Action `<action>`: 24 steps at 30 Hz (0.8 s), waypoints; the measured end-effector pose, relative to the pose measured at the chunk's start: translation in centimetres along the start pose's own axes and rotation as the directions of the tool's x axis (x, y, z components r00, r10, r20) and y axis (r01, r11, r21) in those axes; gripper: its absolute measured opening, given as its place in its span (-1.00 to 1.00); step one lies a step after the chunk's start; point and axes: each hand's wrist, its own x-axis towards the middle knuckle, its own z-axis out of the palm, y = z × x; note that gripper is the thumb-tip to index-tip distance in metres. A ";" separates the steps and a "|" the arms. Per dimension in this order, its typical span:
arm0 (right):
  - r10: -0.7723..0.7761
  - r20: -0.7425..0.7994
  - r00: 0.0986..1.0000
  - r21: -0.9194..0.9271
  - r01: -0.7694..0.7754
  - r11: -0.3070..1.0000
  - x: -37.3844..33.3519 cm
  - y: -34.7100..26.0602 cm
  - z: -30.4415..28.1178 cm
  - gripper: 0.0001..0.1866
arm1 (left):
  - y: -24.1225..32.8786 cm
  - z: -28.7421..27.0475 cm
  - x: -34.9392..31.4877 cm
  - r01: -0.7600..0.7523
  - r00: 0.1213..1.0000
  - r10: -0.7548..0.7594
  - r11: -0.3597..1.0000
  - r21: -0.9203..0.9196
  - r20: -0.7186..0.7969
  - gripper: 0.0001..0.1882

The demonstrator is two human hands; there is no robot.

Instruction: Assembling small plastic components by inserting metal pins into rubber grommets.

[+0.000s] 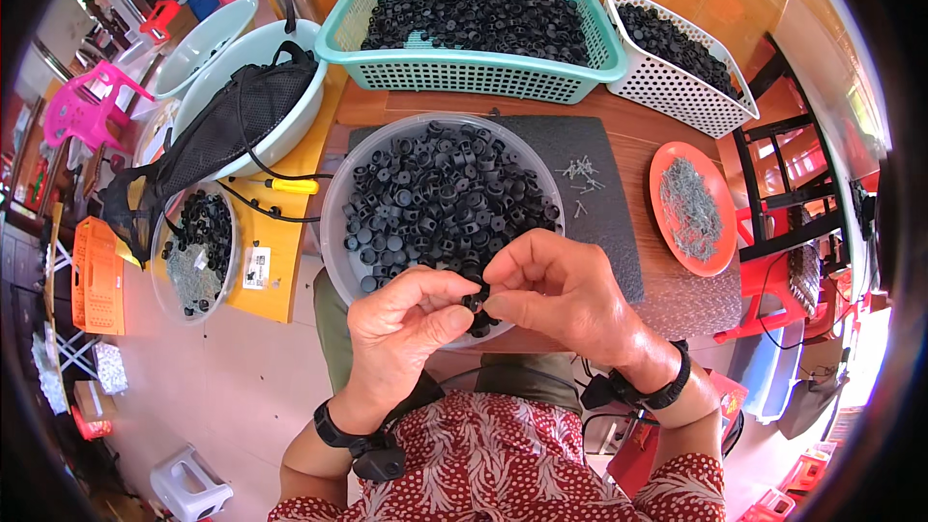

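Over the near rim of a round translucent bowl [333, 261], my two hands meet fingertip to fingertip. My left hand [411, 314] pinches a small black plastic part [474, 302] between thumb and forefinger. From the other side my right hand [556, 295] closes its thumb and fingers on the same part, hiding much of it. Many loose black plastic parts [435, 188] fill the bowl, some ring-shaped and some like caps. Several thin metal pins [582, 172] lie on the dark foam mat [609, 232] right of the bowl.
Behind stand a green basket [474, 77] and a white basket [667, 87] of black parts. An orange plate [667, 159] of metal pins lies right. Leftward are a pale basin [300, 121] with a black mesh bag [232, 116], a yellow-handled tool [290, 187] and a tub [232, 275] of mixed pieces.
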 end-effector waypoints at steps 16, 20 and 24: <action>-0.031 -0.110 0.994 0.013 0.033 0.999 -0.1 -0.3 1.6 -0.79 | 0.3 -0.4 -0.2 -0.042 0.999 0.043 0.998 0.051 -0.028 -0.77; 0.047 -0.080 0.996 0.036 -0.044 0.998 -0.2 -0.9 1.6 -0.79 | 0.3 -0.5 -0.2 -0.003 0.999 0.002 1.000 -0.004 -0.038 -0.77; -0.011 -0.086 0.996 0.004 0.011 1.000 0.1 -0.6 1.6 -0.80 | 0.2 0.0 0.0 -0.017 0.993 0.015 1.000 -0.017 -0.115 -0.77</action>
